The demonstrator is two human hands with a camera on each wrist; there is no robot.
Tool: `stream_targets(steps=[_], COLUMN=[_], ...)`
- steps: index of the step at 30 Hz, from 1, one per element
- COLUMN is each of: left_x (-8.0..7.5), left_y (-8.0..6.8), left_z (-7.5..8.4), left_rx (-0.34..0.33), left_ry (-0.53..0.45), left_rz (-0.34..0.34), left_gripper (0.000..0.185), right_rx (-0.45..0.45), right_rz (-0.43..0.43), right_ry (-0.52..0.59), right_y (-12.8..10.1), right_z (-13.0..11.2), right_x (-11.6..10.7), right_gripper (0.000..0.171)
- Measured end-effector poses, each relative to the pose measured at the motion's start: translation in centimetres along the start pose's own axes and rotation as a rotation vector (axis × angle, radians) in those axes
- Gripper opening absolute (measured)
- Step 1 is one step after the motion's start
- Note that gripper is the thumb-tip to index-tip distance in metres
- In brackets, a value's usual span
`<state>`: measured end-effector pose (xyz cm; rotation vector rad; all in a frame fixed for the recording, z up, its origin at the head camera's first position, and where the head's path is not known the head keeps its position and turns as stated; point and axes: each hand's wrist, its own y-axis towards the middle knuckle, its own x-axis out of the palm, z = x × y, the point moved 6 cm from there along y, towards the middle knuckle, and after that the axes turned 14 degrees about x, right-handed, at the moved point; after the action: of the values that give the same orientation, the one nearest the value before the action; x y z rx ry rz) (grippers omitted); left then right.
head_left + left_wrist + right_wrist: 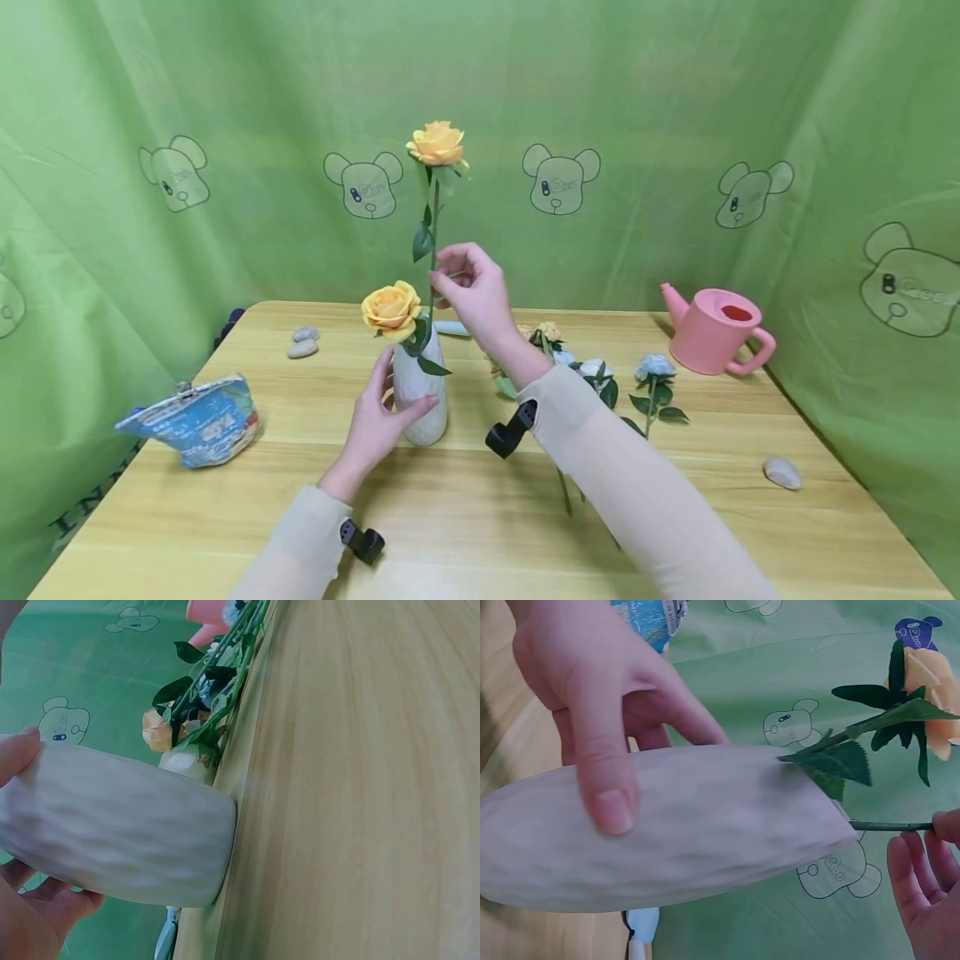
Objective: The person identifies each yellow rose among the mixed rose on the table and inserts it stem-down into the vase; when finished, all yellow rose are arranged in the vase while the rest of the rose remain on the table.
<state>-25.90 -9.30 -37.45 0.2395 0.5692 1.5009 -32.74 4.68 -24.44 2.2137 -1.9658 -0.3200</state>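
A white vase (422,392) with a rippled surface stands upright on the table, and my left hand (381,414) grips its side between thumb and fingers. One yellow-orange rose (392,310) sits in the vase, its bloom leaning over the rim to the left. Above the mouth, my right hand (474,292) pinches the green stem of a second yellow-orange rose (437,145), which rises tall and nearly straight. In the right wrist view that stem (891,826) runs into the vase opening; its lower end is hidden inside.
Behind my right forearm lie several loose flowers, including a pale blue one (655,367). A pink watering can (712,332) stands at the back right, a shell (782,472) nearer. On the left are a crumpled blue bag (210,421) and stones (303,348). A light-blue-handled tool (452,328) lies behind the vase.
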Motion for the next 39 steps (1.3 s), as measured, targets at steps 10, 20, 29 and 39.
stream_targets(steps=[10,20,29,39], left_x=[0.0,-0.3,-0.4,0.0], left_y=[0.0,0.1,-0.1,-0.1], left_z=[-0.2,0.1,0.1,0.3], left_rx=[0.002,-0.003,-0.009,0.008], left_ry=[-0.020,-0.006,-0.011,-0.016], left_rz=[0.010,0.003,0.000,-0.006], left_gripper=[0.088,0.090,0.091,0.090], right_rx=[0.028,0.112,0.204,0.288], right_rz=[-0.078,-0.106,-0.072,-0.041], right_ry=[-0.091,-0.117,-0.099,-0.105], right_y=[-0.9,-3.0,-5.2,-7.5], right_z=[1.7,4.6,6.4,10.1], right_x=[-0.1,-2.3,-5.6,-10.9], right_gripper=[0.013,0.015,0.022,0.032])
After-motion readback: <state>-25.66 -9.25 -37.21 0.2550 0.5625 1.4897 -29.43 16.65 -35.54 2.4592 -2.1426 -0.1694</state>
